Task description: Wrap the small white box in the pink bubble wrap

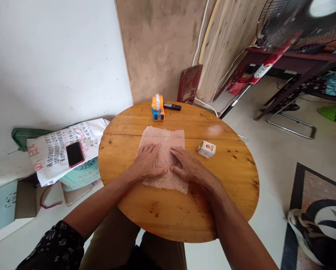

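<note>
While a bubble-wrap sheet (164,155) is laid on the round wooden table (139,213), its left part is touched by the left hand (148,162), fingers spread open. Right part is covered by the right hand (189,165), thumb and fingers curved around a dark patch (176,161); grip cannot be told. Small carton (206,149) is placed at right, tape dispenser (157,108) set beyond.

A black sleeve (56,247) with a pale floral print, bare forearms (100,198), and olive-brown trousers (108,240)
</note>
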Demonstrator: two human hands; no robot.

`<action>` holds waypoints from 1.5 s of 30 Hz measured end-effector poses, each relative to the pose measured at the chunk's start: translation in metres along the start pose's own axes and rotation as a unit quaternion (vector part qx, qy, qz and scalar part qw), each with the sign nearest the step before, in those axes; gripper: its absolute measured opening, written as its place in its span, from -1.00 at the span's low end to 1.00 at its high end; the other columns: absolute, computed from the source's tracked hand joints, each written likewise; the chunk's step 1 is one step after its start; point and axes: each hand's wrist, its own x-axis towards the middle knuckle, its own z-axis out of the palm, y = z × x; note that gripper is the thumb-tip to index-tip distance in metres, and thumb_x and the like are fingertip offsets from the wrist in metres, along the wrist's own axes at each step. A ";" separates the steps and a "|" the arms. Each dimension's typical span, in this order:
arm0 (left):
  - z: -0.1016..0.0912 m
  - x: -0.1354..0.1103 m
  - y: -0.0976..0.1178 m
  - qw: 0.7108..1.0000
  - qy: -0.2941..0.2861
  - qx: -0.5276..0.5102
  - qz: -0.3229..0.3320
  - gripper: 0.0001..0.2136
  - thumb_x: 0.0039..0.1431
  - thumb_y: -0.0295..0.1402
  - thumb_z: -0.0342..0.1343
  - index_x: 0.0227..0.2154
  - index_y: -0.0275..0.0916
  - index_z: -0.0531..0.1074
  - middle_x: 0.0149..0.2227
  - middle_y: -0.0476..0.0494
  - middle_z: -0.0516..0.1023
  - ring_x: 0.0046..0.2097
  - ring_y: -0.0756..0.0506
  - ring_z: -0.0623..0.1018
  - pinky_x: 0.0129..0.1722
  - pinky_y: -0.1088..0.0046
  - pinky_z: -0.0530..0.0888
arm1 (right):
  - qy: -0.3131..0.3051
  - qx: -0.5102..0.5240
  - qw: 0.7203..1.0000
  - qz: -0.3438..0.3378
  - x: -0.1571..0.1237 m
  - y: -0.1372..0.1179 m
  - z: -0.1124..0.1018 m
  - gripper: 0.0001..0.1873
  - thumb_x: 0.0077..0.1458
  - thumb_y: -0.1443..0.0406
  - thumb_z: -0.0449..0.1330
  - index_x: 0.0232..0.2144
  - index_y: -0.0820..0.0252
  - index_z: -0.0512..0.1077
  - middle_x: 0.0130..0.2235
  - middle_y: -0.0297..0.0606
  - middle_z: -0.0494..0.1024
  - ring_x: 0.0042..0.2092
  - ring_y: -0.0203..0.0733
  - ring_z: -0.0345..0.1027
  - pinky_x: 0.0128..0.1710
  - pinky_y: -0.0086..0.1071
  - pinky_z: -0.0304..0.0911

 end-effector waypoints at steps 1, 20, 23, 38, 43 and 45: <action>-0.001 0.000 0.000 1.000 0.001 0.005 0.000 -0.11 -0.04 -0.07 0.28 0.32 -0.30 0.07 0.30 -0.43 0.25 0.33 -0.43 0.22 0.33 -0.01 0.09 | -0.001 0.003 1.000 0.003 -0.001 0.001 -0.001 -0.31 0.09 0.22 0.20 0.24 0.40 0.29 0.32 0.17 0.23 0.35 0.20 0.09 0.31 0.11 0.06; 0.000 -0.004 -0.007 0.999 -0.010 0.036 0.038 -0.19 -0.03 0.04 0.27 0.23 -0.32 0.28 0.30 -0.45 0.23 0.34 -0.45 0.18 0.33 -0.05 0.07 | 0.060 -0.004 0.998 0.023 0.002 0.015 0.001 -0.44 0.08 0.26 0.20 0.14 0.31 0.40 0.26 0.09 0.36 0.28 0.16 0.23 0.27 0.04 0.17; 0.001 -0.004 -0.009 0.998 -0.016 0.048 0.047 -0.19 -0.04 0.08 0.27 0.21 -0.31 0.31 0.31 -0.46 0.21 0.34 -0.46 0.17 0.33 -0.08 0.08 | 0.074 -0.007 0.997 0.018 0.003 0.014 0.001 -0.52 0.14 0.26 0.15 0.11 0.25 0.41 0.23 0.06 0.39 0.26 0.14 0.26 0.25 0.06 0.18; 0.002 -0.004 -0.010 0.995 -0.005 0.072 0.064 -0.24 -0.02 0.07 0.26 0.17 -0.30 0.36 0.30 -0.45 0.22 0.34 -0.46 0.17 0.32 -0.07 0.12 | 0.205 -0.014 0.978 0.032 0.006 0.015 -0.005 -0.56 0.14 0.36 0.08 0.07 0.24 0.42 0.09 0.00 0.53 0.11 0.12 0.38 0.15 0.01 0.27; 0.004 -0.004 -0.011 0.994 0.008 0.084 0.071 -0.33 -0.01 -0.04 0.28 0.14 -0.26 0.37 0.28 -0.41 0.26 0.33 -0.43 0.21 0.32 -0.05 0.13 | 0.297 -0.049 0.945 0.131 -0.006 0.028 -0.027 -0.53 0.09 0.34 0.10 0.07 0.26 0.45 0.16 0.02 0.47 0.17 0.20 0.30 0.14 0.08 0.22; 0.004 -0.004 -0.011 0.994 0.005 0.086 0.073 -0.34 -0.01 -0.03 0.27 0.13 -0.26 0.37 0.28 -0.41 0.25 0.33 -0.43 0.20 0.32 -0.06 0.13 | 0.266 -0.067 0.937 0.218 -0.012 0.035 -0.033 -0.40 0.04 0.34 0.13 0.18 0.29 0.36 0.22 0.08 0.39 0.20 0.29 0.26 0.11 0.15 0.21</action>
